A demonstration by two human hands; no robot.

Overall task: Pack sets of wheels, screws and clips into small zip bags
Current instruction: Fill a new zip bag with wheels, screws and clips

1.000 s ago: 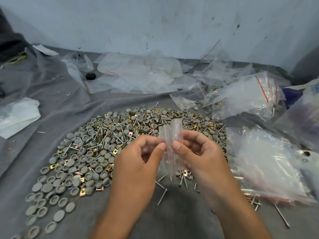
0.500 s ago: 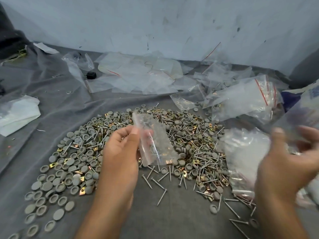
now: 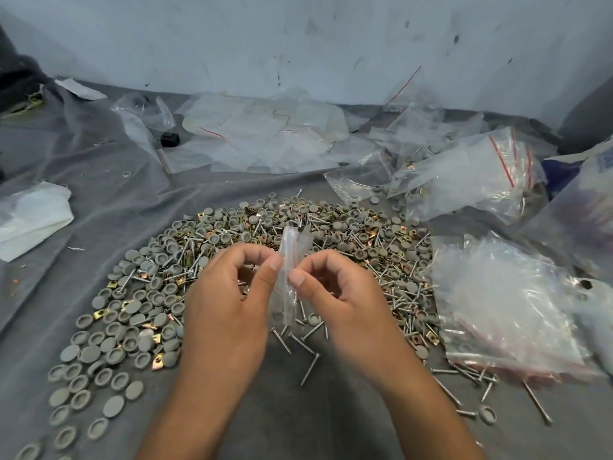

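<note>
The pile of wheels, screws and clips [image 3: 265, 260] lies in the middle of the desk [image 3: 298, 419]. Above its near edge both hands hold one small zip bag [image 3: 287, 277] upright between them: left hand [image 3: 229, 303] left of it, right hand [image 3: 338, 297] right. A stack of bags [image 3: 504, 310] lies right of the pile, loose bags [image 3: 265, 137] behind it, a folded cloth [image 3: 30, 217] far left.
</note>
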